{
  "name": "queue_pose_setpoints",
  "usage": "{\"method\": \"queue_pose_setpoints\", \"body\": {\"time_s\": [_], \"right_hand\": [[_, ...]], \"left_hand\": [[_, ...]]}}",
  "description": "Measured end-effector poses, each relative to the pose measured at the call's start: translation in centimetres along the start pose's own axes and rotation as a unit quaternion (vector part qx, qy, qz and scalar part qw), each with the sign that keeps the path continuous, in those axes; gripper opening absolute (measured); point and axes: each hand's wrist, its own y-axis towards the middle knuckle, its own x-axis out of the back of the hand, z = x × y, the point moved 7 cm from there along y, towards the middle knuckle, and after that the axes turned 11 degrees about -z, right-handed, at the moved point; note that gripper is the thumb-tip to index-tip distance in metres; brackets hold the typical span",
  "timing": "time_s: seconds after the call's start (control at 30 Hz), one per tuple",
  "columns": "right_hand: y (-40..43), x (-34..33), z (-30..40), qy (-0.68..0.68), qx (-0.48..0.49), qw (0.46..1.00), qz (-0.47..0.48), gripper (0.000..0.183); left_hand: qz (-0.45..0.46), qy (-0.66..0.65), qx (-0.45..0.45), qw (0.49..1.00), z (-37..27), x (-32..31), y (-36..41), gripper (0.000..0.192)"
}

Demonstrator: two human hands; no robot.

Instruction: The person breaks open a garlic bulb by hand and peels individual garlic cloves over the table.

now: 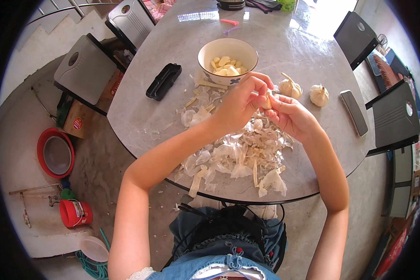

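Between the fingertips of my left hand (239, 105) and my right hand (292, 113) is a garlic clove (267, 101), partly hidden by the fingers. Both hands are raised over a heap of papery garlic skins (238, 154) spread on the table toward its near edge. Just beyond my left hand stands a cream bowl (204, 56) with a dark rim, holding many pale peeled garlic cloves (227, 66). Two whole garlic bulbs lie on the table beyond and to the right of my right hand: one (290, 88) with a stem, the other (319, 95) farther right.
The grey table (136, 105) also bears a black plastic tray (163, 81) at left, a phone (353, 113) at right, and a red clip (229, 22) and a purple clip (231, 30) beyond the bowl. Grey chairs (85, 70) stand on both sides.
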Motion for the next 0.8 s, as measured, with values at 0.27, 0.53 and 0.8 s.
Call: {"method": "queue_pose_setpoints", "body": {"time_s": [0.27,0.53,0.8], "right_hand": [[0.2,-0.1,0.0,0.043,0.008,0.999,0.025,0.018],[0.0,-0.4,0.6,0.027,0.053,0.998,0.013,0.019],[-0.4,-0.3,1.2,-0.016,0.081,0.996,-0.040,0.019]], "left_hand": [[-0.034,-0.068,-0.004,0.997,0.1,-0.1,-0.3,0.029],[-0.061,-0.048,0.014,0.997,-0.2,0.4,-0.1,0.020],[-0.061,-0.056,0.020,0.996,-0.1,0.8,0.1,0.014]]}}
